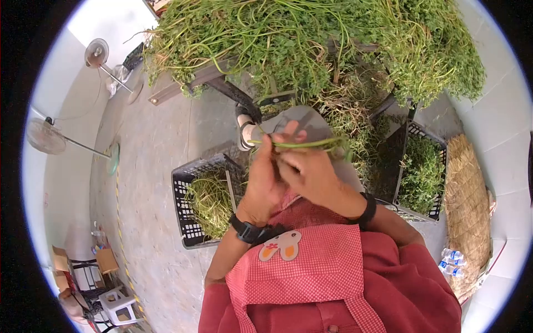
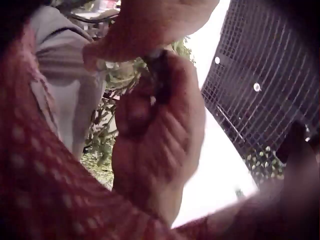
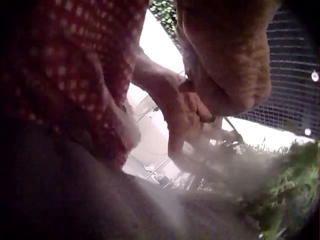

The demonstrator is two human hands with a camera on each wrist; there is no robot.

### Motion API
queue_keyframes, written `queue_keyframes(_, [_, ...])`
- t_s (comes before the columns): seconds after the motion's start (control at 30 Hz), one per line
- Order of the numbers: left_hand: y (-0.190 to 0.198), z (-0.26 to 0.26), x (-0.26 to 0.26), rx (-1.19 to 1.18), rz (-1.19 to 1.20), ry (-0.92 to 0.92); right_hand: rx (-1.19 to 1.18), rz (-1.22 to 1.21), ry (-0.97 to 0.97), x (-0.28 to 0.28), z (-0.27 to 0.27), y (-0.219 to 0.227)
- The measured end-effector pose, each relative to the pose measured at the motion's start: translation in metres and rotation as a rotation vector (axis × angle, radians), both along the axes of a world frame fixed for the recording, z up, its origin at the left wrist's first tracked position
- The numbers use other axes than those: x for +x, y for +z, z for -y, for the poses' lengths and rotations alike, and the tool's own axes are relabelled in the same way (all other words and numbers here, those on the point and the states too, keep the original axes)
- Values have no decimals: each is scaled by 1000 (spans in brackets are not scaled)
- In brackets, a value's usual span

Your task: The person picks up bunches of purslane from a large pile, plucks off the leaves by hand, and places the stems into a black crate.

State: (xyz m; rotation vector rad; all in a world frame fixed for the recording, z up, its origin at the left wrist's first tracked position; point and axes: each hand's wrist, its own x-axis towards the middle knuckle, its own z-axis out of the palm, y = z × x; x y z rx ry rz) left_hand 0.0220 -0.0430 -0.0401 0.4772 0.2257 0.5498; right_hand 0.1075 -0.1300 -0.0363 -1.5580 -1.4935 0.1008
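Over the lap, a few long green plant stems (image 1: 313, 144) with a leafy end on the right lie across both hands. The left hand (image 1: 262, 180) pinches the stems near their left end, its thumb up against them. Close beside it, the right hand (image 1: 319, 176) has its fingers curled in at the stems, knuckles upward. In the left wrist view the right hand (image 2: 162, 135) shows as a curled fist, with its fingertips in shadow. The right wrist view has the left hand (image 3: 172, 105) behind the nearer right hand (image 3: 225, 60); the stems there are mostly hidden or blurred.
A large heap of leafy green plants (image 1: 311, 39) covers the table ahead. A black crate (image 1: 180, 208) with cut stems stands at the left, another crate (image 1: 441, 166) with greens at the right. Discarded plants (image 1: 355, 105) lie under the table. Two fans (image 1: 47, 136) stand far left.
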Motion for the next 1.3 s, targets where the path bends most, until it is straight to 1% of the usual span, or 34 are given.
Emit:
queue_keyframes(0.03, [-3, -3, -1, 33, -14, 20, -1, -3, -7, -4, 9, 4])
queue_keyframes(0.07, [-9, -12, 0, -65, 13, 50, -59, -42, 62, -10, 19, 9])
queue_keyframes(0.1, [-10, -15, -4, -67, 10, 43, -114, -80, 133, -12, 26, 18])
queue_keyframes(0.13, [-10, -19, -9, 17, 43, -9, -108, -253, 182, -4, 31, 34])
queue_keyframes(0.17, [-11, -20, -13, 97, 73, -56, -112, -257, 185, 9, 33, 47])
queue_keyframes(0.23, [-5, -17, -16, 74, 50, -43, -276, -1223, 253, 39, 31, 65])
queue_keyframes(0.27, [-2, -17, -16, 100, 75, -55, -266, -1217, 254, 51, 25, 63])
queue_keyframes(0.33, [5, -15, -16, 125, 98, -74, -472, -1010, 277, 67, 13, 42])
queue_keyframes(0.37, [8, -14, -15, 140, 86, -77, -469, -1010, 277, 68, 4, 27])
queue_keyframes(0.43, [11, -11, -18, 144, 61, -75, -107, -509, 446, 58, -14, -4])
queue_keyframes(0.47, [12, -9, -16, 137, 19, -59, -84, -469, 347, 51, -17, -14])
queue_keyframes(0.5, [12, -8, -14, 130, -22, -45, -86, -478, 343, 49, -15, -9])
queue_keyframes(0.53, [10, -9, -13, 123, -31, -51, -248, -402, 292, 47, -11, 4])
queue_keyframes(0.57, [6, -11, -12, 127, 17, -75, -410, -325, 242, 45, -8, 11])
queue_keyframes(0.6, [2, -11, -13, 129, 64, -100, -417, -339, 236, 43, -6, 11])
queue_keyframes(0.63, [-1, -11, -14, 122, 56, -107, -379, -337, 188, 41, -6, 12])
queue_keyframes(0.67, [-3, -13, -14, 178, 42, -125, -339, -330, 138, 42, -7, 11])
queue_keyframes(0.7, [-5, -13, -13, 234, 30, -141, -340, -332, 131, 43, -7, 10])
queue_keyframes(0.77, [-9, -10, -9, 240, 15, -131, -131, -191, -43, 45, -9, 4])
queue_keyframes(0.8, [-9, -10, -7, 249, 2, -114, -130, -189, -48, 53, -12, -2])
queue_keyframes(0.83, [1, -9, -8, 248, 4, -115, -104, -182, -171, 65, -13, -10])
queue_keyframes(0.87, [14, -7, -14, 173, -49, -31, -79, -175, -292, 79, -11, -17])
queue_keyframes(0.9, [22, -9, -18, 98, -101, 55, -158, -372, -315, 93, -3, -10])
queue_keyframes(0.93, [19, -15, -22, 94, -102, 64, -240, -568, -332, 108, 6, -4])
queue_keyframes(0.97, [15, -21, -26, 93, -1, 19, -250, -573, -328, 119, 12, -11])
queue_keyframes(1.0, [10, -26, -28, 93, 103, -32, -189, -957, -92, 125, 17, -9])
queue_keyframes(1.03, [6, -29, -29, 94, 107, -32, -112, -1322, 161, 128, 18, -6])
queue_keyframes(1.07, [1, -31, -29, 71, 144, -43, -182, -1382, 129, 124, 24, -7])
queue_keyframes(1.1, [2, -30, -28, 46, 178, -54, -182, -1378, 128, 119, 25, -9])
queue_keyframes(1.13, [4, -28, -26, 45, 177, -54, -232, -1304, 248, 115, 25, -15])
queue_keyframes(1.17, [6, -25, -24, -20, 180, -29, -282, -1228, 368, 110, 25, -19])
queue_keyframes(1.2, [11, -24, -23, -84, 182, -2, -446, -1147, 272, 100, 25, -9])
queue_keyframes(1.23, [12, -26, -25, -83, 176, 0, -446, -1152, 275, 90, 24, -1])
queue_keyframes(1.3, [15, -31, -29, -190, 222, -84, -521, -830, 305, 79, 18, 9])
